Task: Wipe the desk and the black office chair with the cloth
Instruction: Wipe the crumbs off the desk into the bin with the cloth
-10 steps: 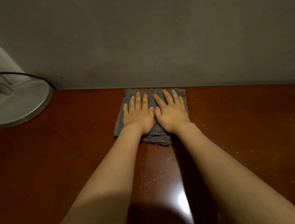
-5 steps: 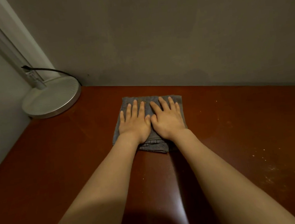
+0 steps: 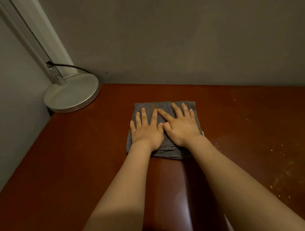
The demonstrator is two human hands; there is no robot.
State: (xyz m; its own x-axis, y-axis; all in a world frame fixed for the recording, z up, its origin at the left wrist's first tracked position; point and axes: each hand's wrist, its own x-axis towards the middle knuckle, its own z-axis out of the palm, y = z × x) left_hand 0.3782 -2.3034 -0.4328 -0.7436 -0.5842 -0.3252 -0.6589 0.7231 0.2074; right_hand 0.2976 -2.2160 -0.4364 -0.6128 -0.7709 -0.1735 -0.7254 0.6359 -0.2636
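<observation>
Two flat hands, left hand [image 3: 147,133] and right hand [image 3: 182,126], press straight-fingered side by side on the grey cloth [image 3: 169,151], right of the lamp base [image 3: 72,95] on the desk [image 3: 77,162].

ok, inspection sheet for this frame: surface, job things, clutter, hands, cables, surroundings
Surface: red-brown desk, pale specks on its right side.
Job's things: grey cloth flat on desk; chair not in view.
Clutter: round lamp base, back-left corner.
Hands: left hand and right hand flat on cloth, side by side.
Cables: black cable plugged in just above lamp base.
Surroundings: grey wall behind and left.
</observation>
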